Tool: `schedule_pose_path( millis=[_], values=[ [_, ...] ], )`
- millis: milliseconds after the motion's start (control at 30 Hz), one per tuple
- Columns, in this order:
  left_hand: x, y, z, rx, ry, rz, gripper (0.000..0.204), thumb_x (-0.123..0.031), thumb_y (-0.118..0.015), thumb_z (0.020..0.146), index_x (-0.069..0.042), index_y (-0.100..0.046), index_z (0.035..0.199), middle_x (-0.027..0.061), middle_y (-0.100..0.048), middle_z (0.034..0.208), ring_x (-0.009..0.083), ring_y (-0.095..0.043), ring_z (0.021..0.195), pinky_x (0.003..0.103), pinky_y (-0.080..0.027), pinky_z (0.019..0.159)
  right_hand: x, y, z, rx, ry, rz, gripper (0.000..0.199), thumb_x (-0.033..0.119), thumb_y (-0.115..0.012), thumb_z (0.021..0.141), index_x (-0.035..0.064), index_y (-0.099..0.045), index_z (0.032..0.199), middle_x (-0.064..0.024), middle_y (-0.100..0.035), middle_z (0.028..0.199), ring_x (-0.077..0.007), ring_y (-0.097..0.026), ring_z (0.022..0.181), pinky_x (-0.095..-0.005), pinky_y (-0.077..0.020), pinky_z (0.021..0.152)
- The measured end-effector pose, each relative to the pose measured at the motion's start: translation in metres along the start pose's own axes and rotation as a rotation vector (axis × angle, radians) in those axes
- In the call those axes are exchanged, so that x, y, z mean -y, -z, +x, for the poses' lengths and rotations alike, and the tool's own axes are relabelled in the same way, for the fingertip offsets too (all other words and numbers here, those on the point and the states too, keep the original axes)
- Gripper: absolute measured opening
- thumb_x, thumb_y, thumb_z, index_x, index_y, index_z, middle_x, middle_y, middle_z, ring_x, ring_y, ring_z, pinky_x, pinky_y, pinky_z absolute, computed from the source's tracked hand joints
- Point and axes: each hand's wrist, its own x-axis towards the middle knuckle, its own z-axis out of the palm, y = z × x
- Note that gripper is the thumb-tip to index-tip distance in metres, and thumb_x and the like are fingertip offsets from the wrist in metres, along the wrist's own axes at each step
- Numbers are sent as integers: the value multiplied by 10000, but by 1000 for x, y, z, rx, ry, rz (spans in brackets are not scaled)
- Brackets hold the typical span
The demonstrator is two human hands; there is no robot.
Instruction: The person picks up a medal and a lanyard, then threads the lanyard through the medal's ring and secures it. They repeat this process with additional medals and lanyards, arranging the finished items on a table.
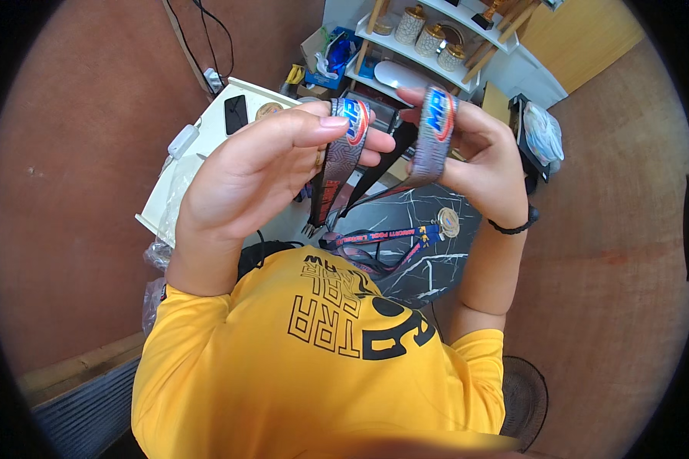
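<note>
A grey printed neck ribbon [343, 157] with a black underside is looped between my raised hands, and its lower part hangs toward the dark table. My left hand [256, 157] holds one side of the loop, thumb near the bright emblem and fingertips showing behind the band. On the other side, my right hand [486, 149] has the band between its curled fingers and thumb. Past the hanging ribbon, a round metal medal [447, 222] lies on the black marble-patterned table [436, 264], its own printed ribbon [390, 236] folded beside it. What hangs at the held ribbon's lower end is unclear.
At left, a white side table [177, 180] bears a black phone [236, 115], a white adapter [183, 142] and a round gold-coloured object [268, 111]. White shelves [413, 53] with patterned jars stand behind. A fan [525, 402] is low at right, near a brown wall [605, 252].
</note>
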Motion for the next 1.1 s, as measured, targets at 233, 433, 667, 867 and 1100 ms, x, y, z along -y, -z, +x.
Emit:
schedule_pose_path(
  millis=[233,433,667,867,1100],
  values=[
    [6,0,0,1,-26,80,525,-284,-371,985,116,-432,1320,244,-571,1247,274,-576,1149,370,-413,1015,-7,-35,19,41,105,-8,469,61,-743,730,-29,-621,1174,-130,-657,1159,-171,-644,1016,-309,-506,911],
    [6,-1,-1,-3,5,40,427,-260,-422,980,70,-514,1235,194,-618,1155,232,-605,1065,341,-442,965,-12,-48,21,-7,30,-27,468,99,-740,697,5,-636,1144,-146,-689,986,-207,-672,865,-303,-528,804],
    [10,0,1,16,87,85,459,-281,-387,986,85,-500,1238,196,-621,1117,248,-601,1056,369,-434,975,8,-34,10,213,-256,-381,441,50,-763,724,-9,-610,1133,-68,-636,868,-95,-598,848,-287,-521,749],
    [9,-2,-1,48,112,67,317,-276,-484,973,-7,-629,1054,92,-667,979,157,-609,920,280,-455,811,15,6,4,194,-92,-304,407,83,-765,766,-8,-609,1131,-86,-623,1044,-175,-614,1004,-303,-493,912],
    [11,-6,1,206,111,148,496,-317,-413,977,101,-517,1223,135,-631,987,220,-598,977,345,-438,928,-32,7,18,416,158,469,433,37,-765,773,-58,-583,1155,-255,-580,1212,-329,-555,1184,-440,-453,1014]
  ],
)
